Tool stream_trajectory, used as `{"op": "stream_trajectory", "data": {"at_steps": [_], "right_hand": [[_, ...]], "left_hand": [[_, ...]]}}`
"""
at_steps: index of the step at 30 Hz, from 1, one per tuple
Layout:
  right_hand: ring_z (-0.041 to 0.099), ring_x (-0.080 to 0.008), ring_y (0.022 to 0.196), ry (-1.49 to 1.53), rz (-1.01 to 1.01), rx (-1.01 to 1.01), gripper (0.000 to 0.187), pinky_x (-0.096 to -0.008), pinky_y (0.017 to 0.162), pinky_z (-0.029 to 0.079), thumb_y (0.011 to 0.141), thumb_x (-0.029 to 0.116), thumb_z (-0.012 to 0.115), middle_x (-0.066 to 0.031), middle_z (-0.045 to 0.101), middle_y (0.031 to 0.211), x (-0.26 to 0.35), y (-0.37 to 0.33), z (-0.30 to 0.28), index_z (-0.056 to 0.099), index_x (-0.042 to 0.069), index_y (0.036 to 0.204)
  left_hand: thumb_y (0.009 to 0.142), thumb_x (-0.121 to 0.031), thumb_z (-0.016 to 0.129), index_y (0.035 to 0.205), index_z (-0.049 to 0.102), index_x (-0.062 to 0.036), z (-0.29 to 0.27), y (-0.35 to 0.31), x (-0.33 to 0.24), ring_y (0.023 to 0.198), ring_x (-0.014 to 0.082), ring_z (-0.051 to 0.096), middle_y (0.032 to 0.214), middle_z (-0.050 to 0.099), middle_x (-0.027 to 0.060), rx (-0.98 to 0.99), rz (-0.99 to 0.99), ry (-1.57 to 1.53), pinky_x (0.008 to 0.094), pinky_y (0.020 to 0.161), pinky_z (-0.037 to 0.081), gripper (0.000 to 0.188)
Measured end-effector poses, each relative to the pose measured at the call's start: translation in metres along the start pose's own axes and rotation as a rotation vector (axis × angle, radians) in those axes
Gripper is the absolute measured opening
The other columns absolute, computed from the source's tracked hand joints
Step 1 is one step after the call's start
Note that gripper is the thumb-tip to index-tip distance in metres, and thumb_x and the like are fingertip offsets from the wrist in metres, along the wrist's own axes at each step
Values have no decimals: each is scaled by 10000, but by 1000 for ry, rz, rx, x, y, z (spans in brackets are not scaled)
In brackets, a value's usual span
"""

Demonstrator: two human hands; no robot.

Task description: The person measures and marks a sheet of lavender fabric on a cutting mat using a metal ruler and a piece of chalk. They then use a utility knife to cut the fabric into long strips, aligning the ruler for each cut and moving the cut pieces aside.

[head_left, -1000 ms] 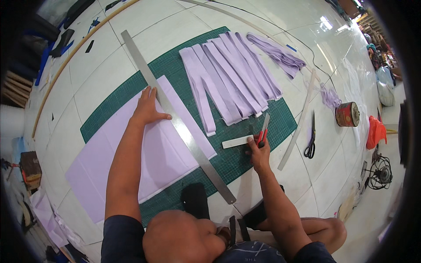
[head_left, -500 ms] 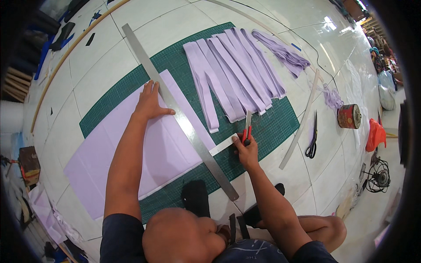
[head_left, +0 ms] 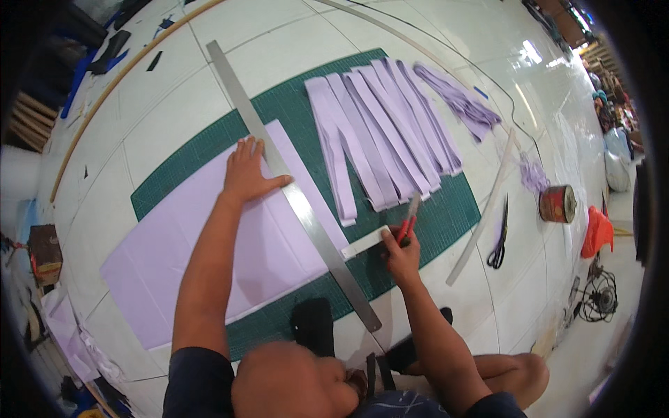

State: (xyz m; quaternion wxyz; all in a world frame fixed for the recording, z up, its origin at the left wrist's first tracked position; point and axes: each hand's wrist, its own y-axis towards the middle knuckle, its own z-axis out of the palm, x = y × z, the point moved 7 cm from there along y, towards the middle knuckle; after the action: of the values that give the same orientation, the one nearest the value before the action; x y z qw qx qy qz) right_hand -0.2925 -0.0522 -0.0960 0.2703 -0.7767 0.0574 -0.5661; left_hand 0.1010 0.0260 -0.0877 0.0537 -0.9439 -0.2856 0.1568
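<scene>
A folded sheet of lavender fabric (head_left: 202,251) lies on a green cutting mat (head_left: 185,167), with a long steel ruler (head_left: 310,219) slanting across it near its right edge. My left hand (head_left: 247,171) rests spread on the fabric, its fingertips and thumb against the ruler. In my right hand (head_left: 404,263) are a red utility knife (head_left: 405,231), its blade pointing away from me, and a short white ruler (head_left: 364,244). The white ruler's far end meets the fabric's edge beside the steel ruler. Cut lavender strips (head_left: 373,136) lie side by side on the mat, beyond my right hand.
Black scissors (head_left: 500,240), a thin pale strip (head_left: 481,216) and a red tin (head_left: 557,203) stand or lie on the tiled floor at right. More bunched strips (head_left: 460,101) lie past the mat. A long curved rod (head_left: 104,97) crosses the far left.
The whole view has shifted slightly, moving everything right and down in the picture. The knife in my right hand tips a little more to the right. My left hand stays against the steel ruler.
</scene>
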Motion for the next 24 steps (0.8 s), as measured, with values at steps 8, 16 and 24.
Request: {"op": "stream_trajectory", "data": {"at_steps": [8,16,24], "right_hand": [[590,-108,647,69,-165,43,348,-239,479,412,902,286,739,-73,657,802,103,61,87,639,-2,1069],[558,-120,573,-4,-248,161,290,-263,466,419,891,241,741,-64,630,759,155,160,213,619,8,1011],[541,-107,543,-181,-218,158,266,-277,451,426,892,232,737,-52,613,734,147,190,243,599,25,985]], "left_hand": [[947,-306,583,1331,549,-23,9,-7,12,1427,406,342,1473,460,208,-454,67,-167,549,1195,200,478],[903,-191,611,1287,570,-34,5,-8,5,1330,382,436,1326,547,172,-514,88,-227,582,1174,234,417],[916,-224,605,1276,583,-62,7,-6,11,1331,372,438,1358,547,139,-461,65,-204,574,1173,233,396]]}}
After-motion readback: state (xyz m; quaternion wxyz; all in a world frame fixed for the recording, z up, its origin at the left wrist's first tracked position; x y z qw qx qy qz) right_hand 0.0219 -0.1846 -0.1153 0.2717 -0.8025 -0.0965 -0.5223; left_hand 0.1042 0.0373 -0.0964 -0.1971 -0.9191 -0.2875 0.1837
